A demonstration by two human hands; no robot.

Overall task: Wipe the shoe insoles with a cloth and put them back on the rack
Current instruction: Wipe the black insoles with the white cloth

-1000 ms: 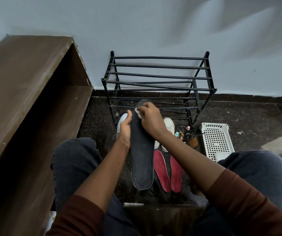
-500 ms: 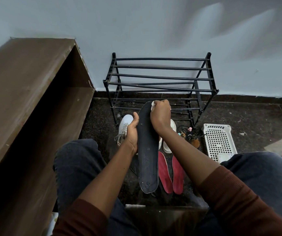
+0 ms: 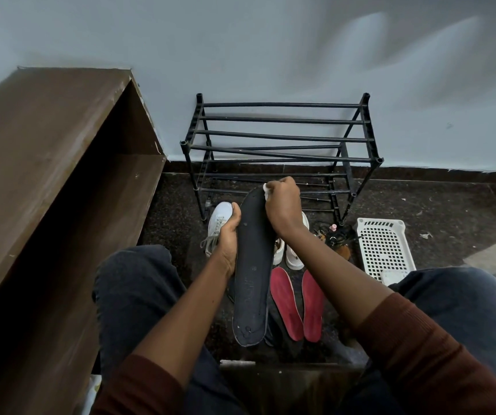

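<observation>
Pale blue wall [image 3: 270, 40] meets a dark speckled floor [image 3: 435, 211]. A brown wooden shelf unit [image 3: 46, 145] stands at the left. A black tube-framed shoe rack [image 3: 279, 133] stands against the wall, with a white perforated basket [image 3: 384, 250] on the floor to its right.

Both forearms reach forward between the knees, maroon sleeves at the elbows. The black insole [image 3: 252, 280] is held above the floor in front of the rack – toe end toward the rack, heel end toward the person. Two red insoles [image 3: 287, 304] lie side by side on the floor just right of it, and white shoes [image 3: 218, 220] sit at the foot of the rack.

The left hand [image 3: 230, 235] grips the black insole's left edge, thumb on the upper face, fingers hidden beneath. The right hand [image 3: 282, 205] is curled into a fist, knuckles up, clutching a white cloth [image 3: 267, 188] against the insole's toe end – only a small corner of the cloth shows.
</observation>
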